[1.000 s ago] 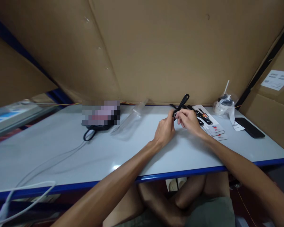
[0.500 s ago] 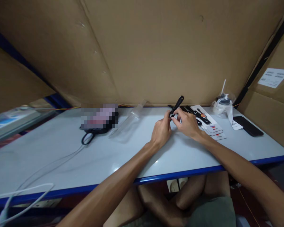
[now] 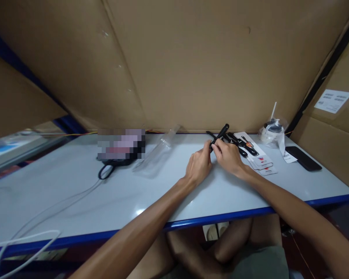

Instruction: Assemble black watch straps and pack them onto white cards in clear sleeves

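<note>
Between my two hands is a slim black-handled tool (image 3: 223,131), its rounded handle end pointing up and to the right, with a small hole in it. My left hand (image 3: 199,162) is closed around its lower end. My right hand (image 3: 229,157) pinches it from the other side, thumb and fingers close to the left ones. The tool's working end is hidden by my fingers, so its kind does not show. Just beyond my right hand lie several similar black tools (image 3: 241,144) on printed white cards (image 3: 260,155).
To the left are a clear plastic sleeve (image 3: 158,149) and a blurred-out object with a black loop (image 3: 107,170) and a white cable (image 3: 31,234). At right are a bagged cup with straw (image 3: 272,131) and a black phone-like slab (image 3: 303,158). Cardboard (image 3: 191,66) walls the table's back.
My right fingers have closed in on the tool and toward my left hand, covering the shiny bit that showed between them. The handle leans a little more to the right.
</note>
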Tool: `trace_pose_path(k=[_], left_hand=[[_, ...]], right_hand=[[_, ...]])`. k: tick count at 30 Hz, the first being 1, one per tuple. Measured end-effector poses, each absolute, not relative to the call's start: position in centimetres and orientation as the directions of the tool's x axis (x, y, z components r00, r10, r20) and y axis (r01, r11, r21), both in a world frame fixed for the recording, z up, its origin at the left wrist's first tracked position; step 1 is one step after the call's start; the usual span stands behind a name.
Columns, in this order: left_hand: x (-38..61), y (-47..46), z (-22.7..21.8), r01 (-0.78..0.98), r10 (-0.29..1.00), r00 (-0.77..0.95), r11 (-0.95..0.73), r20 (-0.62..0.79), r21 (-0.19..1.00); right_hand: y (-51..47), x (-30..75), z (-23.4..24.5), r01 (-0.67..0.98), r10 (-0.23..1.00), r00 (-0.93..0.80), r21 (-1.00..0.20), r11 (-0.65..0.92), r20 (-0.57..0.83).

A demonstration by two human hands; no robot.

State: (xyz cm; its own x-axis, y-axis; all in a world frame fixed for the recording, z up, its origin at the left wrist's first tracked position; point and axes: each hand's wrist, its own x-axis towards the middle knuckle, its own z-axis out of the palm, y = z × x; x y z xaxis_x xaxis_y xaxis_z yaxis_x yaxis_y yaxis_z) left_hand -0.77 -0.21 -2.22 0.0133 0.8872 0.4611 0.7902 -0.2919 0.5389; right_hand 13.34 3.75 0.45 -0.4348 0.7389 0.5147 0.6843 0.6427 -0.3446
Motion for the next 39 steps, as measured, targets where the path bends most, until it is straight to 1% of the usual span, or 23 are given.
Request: trace_pose_path(k=[4,8,13,17,22,24,26,27,29,30,31,32,33,34,35,37,39], left_hand=[[-0.8,-0.1,-2.3,0.837,0.888,-0.029,-0.229,0.458,0.497],[-0.8,-0.3,-1.8,0.883,0.891,-0.03,-0.189,0.453,0.429],[-0.7,-0.4,-1.0,0.925,0.903,-0.049,-0.12,0.428,0.36],[-0.7,-0.2,-1.1,0.93,0.896,-0.031,-0.136,0.443,0.342],[-1.0,-0.1,-1.4,0.936,0.893,-0.026,-0.136,0.449,0.324],[-1.1,-0.2,-1.5,0.93,0.896,-0.035,-0.133,0.443,0.343],[-1.1,-0.2,-1.5,0.901,0.891,-0.046,-0.159,0.451,0.405],[-1.0,0.0,-1.6,0.867,0.886,-0.06,-0.182,0.46,0.463],[-0.9,0.4,-1.5,0.728,0.877,-0.126,-0.236,0.464,0.644],[-0.9,0.6,-1.5,0.609,0.881,-0.178,-0.251,0.438,0.752],[-0.9,0.9,-1.4,0.457,0.895,-0.223,-0.253,0.386,0.852],[-0.9,1.0,-1.3,0.287,0.915,-0.25,-0.241,0.315,0.927],[-0.9,1.2,-1.2,0.124,0.937,-0.254,-0.214,0.24,0.969],[-1.0,1.2,-1.0,-0.012,0.955,-0.239,-0.182,0.174,0.983],[-1.1,1.2,-0.9,-0.111,0.968,-0.217,-0.153,0.126,0.982],[-1.2,1.0,-0.6,-0.213,0.981,-0.178,-0.117,0.079,0.97],[-1.1,0.8,-0.5,-0.26,0.989,-0.142,-0.088,0.052,0.962]], right_hand=[[4.0,13.2,0.2,0.644,0.759,-0.393,-0.435,0.63,0.518],[3.9,13.1,-0.1,0.561,0.73,-0.372,-0.488,0.669,0.573],[4.0,13.1,-0.4,0.492,0.68,-0.357,-0.49,0.72,0.64],[4.2,13.4,-0.5,0.498,0.662,-0.363,-0.464,0.733,0.656],[4.3,13.5,-0.6,0.524,0.668,-0.386,-0.444,0.726,0.637],[4.3,13.4,-0.7,0.526,0.677,-0.393,-0.452,0.72,0.622],[4.4,13.3,-0.8,0.515,0.689,-0.392,-0.475,0.713,0.61],[4.5,13.3,-0.8,0.505,0.696,-0.385,-0.493,0.708,0.605],[4.8,13.4,-0.7,0.476,0.711,-0.361,-0.536,0.697,0.604],[5.1,13.5,-0.6,0.462,0.718,-0.341,-0.556,0.69,0.607],[5.3,13.7,-0.5,0.452,0.724,-0.316,-0.574,0.683,0.613],[5.6,13.8,-0.4,0.446,0.73,-0.29,-0.588,0.675,0.619],[5.9,14.0,-0.4,0.443,0.734,-0.268,-0.597,0.669,0.624],[6.2,14.2,-0.3,0.442,0.738,-0.252,-0.604,0.663,0.626],[6.5,14.3,-0.3,0.442,0.742,-0.245,-0.61,0.658,0.624],[6.9,14.4,-0.4,0.435,0.753,-0.241,-0.626,0.647,0.612],[7.1,14.4,-0.6,0.418,0.767,-0.238,-0.65,0.635,0.597]])
